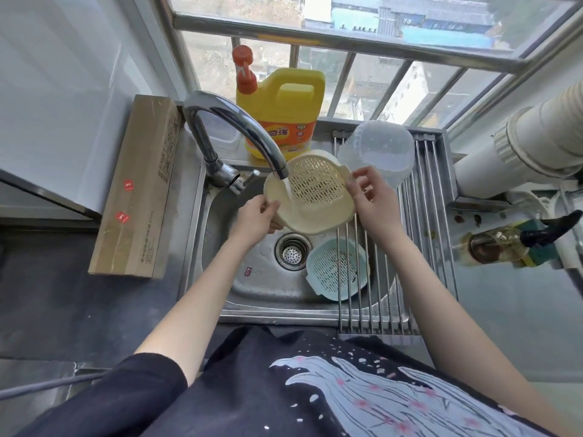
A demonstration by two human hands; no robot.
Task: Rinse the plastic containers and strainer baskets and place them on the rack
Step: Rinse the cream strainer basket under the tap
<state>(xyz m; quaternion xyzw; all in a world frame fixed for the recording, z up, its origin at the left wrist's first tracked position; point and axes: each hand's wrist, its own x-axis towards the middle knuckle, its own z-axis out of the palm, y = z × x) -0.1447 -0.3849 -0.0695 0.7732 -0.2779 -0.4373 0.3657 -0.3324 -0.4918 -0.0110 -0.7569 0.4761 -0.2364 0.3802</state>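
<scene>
A cream strainer basket [312, 187] is tilted under the running tap [239, 134], and water pours onto its left side. My left hand [255, 219] grips its lower left rim. My right hand [369, 193] pinches its right handle. A light blue strainer basket [337, 269] lies in the sink [252, 288], partly under the roll-up rack [422, 216]. A clear plastic container [378, 149] lies on its side at the far end of the rack.
A yellow detergent jug [284, 111] with an orange pump stands behind the sink. A long cardboard box [138, 187] lies on the left counter. An oil bottle [511, 241] and a white duct [520, 143] are on the right. The drain [291, 252] sits mid-sink.
</scene>
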